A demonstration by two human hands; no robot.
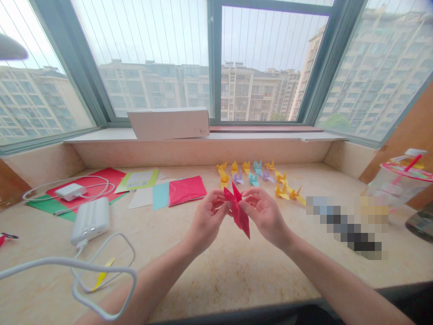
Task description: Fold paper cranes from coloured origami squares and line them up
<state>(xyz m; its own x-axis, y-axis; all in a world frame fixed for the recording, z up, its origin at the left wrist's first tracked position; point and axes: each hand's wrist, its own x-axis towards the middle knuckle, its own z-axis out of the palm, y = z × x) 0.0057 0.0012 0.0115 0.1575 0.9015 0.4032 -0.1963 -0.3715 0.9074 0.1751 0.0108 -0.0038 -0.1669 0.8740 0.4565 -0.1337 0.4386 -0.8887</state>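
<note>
- Red folded paper [241,215] stands, in the head view, raised over the middle of the countertop [199,275], between both hands.
- Left hand [210,219] and right hand [267,216] grip it from either side, thumbs and fingertips pinched on its folds.
- Small folded cranes [253,179], in orange, blue and purple, stand just beyond the paper, most of them to its right.
- Left of the paper lie a red paper stack [187,190], a light blue sheet [160,196] and, farther off, a white power bank [90,221]; a looping white cable [128,271] reaches near the left forearm.
- Well right of it are a blurred object and a lidded cup [401,183].
- Countertop stretches from beneath the paper toward the person, ending at a dark near edge.
</note>
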